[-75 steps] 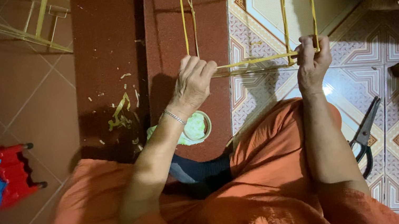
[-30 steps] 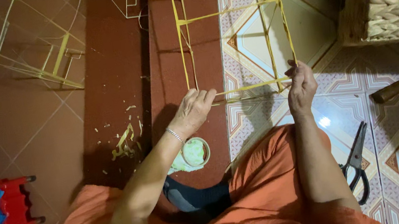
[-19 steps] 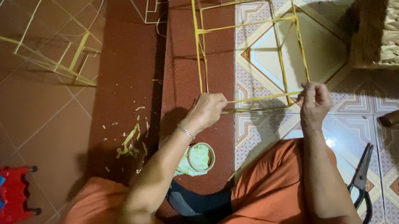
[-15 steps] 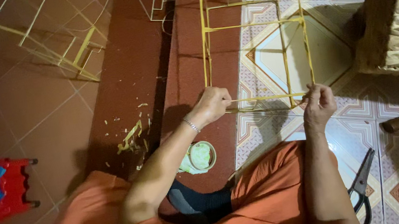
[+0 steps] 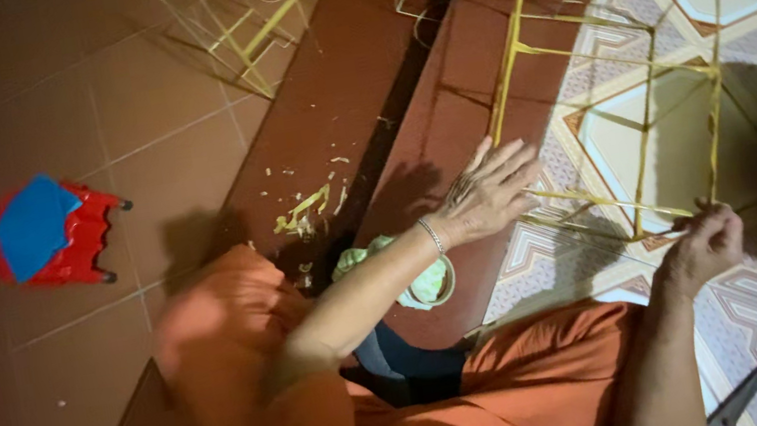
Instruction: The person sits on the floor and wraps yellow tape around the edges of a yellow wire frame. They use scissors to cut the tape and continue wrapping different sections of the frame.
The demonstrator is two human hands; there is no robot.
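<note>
Steadying a yellow stick frame [image 5: 615, 74] on the floor.
Left hand [image 5: 487, 194] spread open on lower rail; right hand [image 5: 707, 242] pinching corner joint, needing firm hold.

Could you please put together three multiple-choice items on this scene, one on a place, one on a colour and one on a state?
1. Where does the small stool lie?
A. On the plain brown tiles, on the left-hand side of the picture
B. On the patterned tiles at the right
C. On the person's lap

2. What colour are the sticks of the frame?
A. Blue
B. Yellow
C. White

3. How does the left hand meet the frame?
A. Clenched in a fist, well away from it
B. Fingers spread, resting at the frame's lower left corner
C. Tucked under the orange cloth

Answers:
1 A, the red stool with a blue seat lies tipped over on bare brown floor.
2 B, every stick reads yellow against the floor.
3 B, the fingers are fanned out at that corner, while the right hand pinches the lower right corner.
</note>
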